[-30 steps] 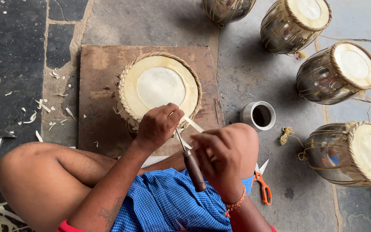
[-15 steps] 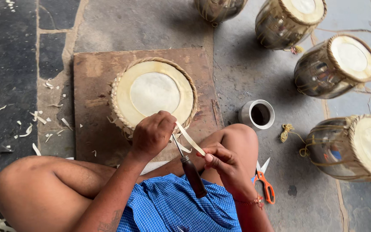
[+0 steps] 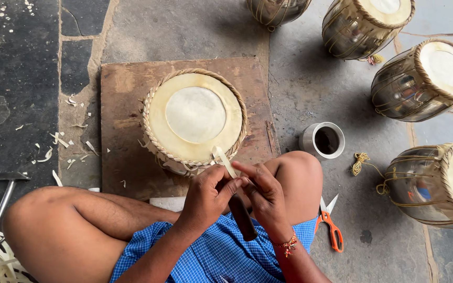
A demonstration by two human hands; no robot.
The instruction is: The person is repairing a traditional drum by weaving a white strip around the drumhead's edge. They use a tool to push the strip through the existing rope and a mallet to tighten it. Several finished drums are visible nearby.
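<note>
Strip (image 3: 223, 160) of pale, flat hide sticks up between the two hands, just in front of the drum (image 3: 194, 116). The left hand (image 3: 209, 195) is clenched around the strip. The right hand (image 3: 265, 193) pinches the strip with its fingertips and also grips a tool with a dark handle (image 3: 243, 216) that points down toward the blue checked cloth (image 3: 205, 254).

The drum is round, with a smooth cream top and a woven rim. It sits on a flat brown wooden board (image 3: 124, 99) on the rough stone floor. Just right of the board stands a small metal cup (image 3: 322, 140) with something dark inside. Orange scissors (image 3: 331, 225) lie by the knee. Four more shiny drums stand along the right side, well apart from the hands. A hammer (image 3: 3, 196) and pale shavings lie at the left.
</note>
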